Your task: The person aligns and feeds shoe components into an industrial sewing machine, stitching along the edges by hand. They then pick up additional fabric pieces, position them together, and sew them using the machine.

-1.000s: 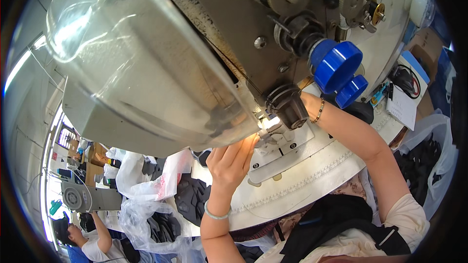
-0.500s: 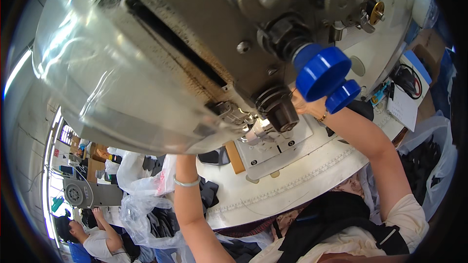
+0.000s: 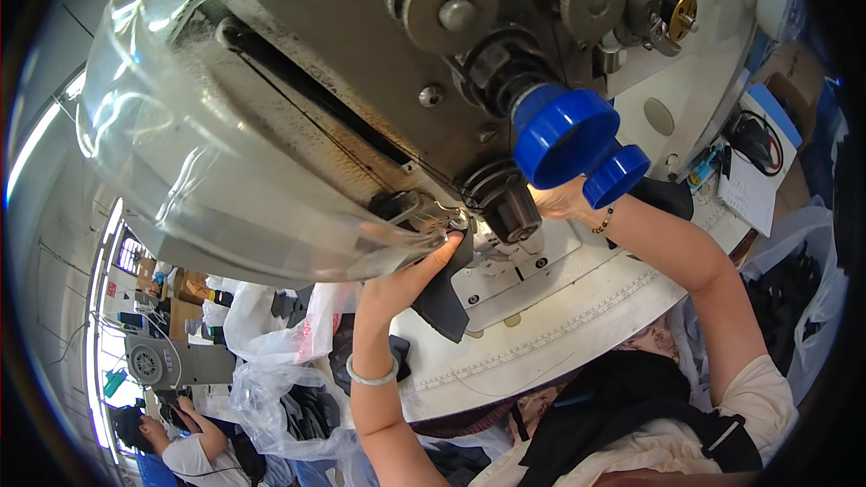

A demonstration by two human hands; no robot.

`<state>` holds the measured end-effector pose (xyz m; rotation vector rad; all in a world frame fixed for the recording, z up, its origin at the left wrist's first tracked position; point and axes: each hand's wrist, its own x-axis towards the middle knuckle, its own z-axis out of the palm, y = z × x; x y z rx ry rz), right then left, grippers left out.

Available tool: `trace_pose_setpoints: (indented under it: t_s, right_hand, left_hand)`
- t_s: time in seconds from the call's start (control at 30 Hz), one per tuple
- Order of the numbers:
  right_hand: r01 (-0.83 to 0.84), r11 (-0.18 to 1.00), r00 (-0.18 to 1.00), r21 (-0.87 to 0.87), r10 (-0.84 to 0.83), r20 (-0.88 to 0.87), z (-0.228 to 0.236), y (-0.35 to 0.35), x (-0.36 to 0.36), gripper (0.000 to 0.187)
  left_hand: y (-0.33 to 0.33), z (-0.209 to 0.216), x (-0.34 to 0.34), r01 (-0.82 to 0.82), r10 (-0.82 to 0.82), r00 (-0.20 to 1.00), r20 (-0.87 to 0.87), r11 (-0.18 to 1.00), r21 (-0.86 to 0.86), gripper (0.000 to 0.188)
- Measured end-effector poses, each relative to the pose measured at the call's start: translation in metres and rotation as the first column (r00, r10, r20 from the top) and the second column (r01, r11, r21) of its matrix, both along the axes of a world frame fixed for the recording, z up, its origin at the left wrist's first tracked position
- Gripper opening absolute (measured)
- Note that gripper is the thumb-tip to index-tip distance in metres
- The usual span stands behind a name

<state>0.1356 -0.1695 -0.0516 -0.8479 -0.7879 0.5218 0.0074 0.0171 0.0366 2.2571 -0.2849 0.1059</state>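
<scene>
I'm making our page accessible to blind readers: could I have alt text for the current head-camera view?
A person's left hand holds a dark fabric piece at a sewing machine, while the right hand is partly hidden behind the machine's blue knobs. Clear plastic bags with dark pieces sit to the left, near another person.

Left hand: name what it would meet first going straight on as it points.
The left hand, holding the dark fabric piece, would probably meet the shiny metal parts just ahead first, though depth is unclear.
</scene>
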Motion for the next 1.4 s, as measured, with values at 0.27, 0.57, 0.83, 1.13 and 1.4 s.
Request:
trace_pose_setpoints:
  t_s: [0.27,0.57,0.83,1.13,1.4]
  right_hand:
    - [-0.007,0.999,0.990,-0.050,0.000,-0.141,-0.007,0.001,0.001,0.044]
    - [-0.056,0.993,0.978,0.106,0.076,-0.195,0.009,-0.014,-0.018,0.032]
    - [-0.002,1.000,0.980,0.007,0.004,-0.197,-0.014,0.001,0.005,0.038]
    - [-0.006,1.000,0.979,0.023,0.011,-0.202,-0.022,0.008,0.010,0.045]
    - [-0.054,0.999,0.978,0.005,0.054,-0.202,-0.026,0.006,0.020,0.042]
  left_hand:
    - [0.006,-0.007,0.001,0.005,-0.003,0.999,0.036,0.998,-0.059,0.035]
    - [-0.005,0.000,-0.002,0.007,-0.005,0.995,0.099,1.000,-0.020,0.032]
    - [-0.011,0.004,-0.002,-0.057,0.055,0.998,-0.027,0.993,-0.103,0.038]
    - [-0.018,0.002,-0.009,-0.077,0.078,0.993,0.088,0.997,-0.006,0.032]
    - [-0.027,0.007,-0.010,-0.122,0.111,0.970,0.217,0.992,0.037,0.031]
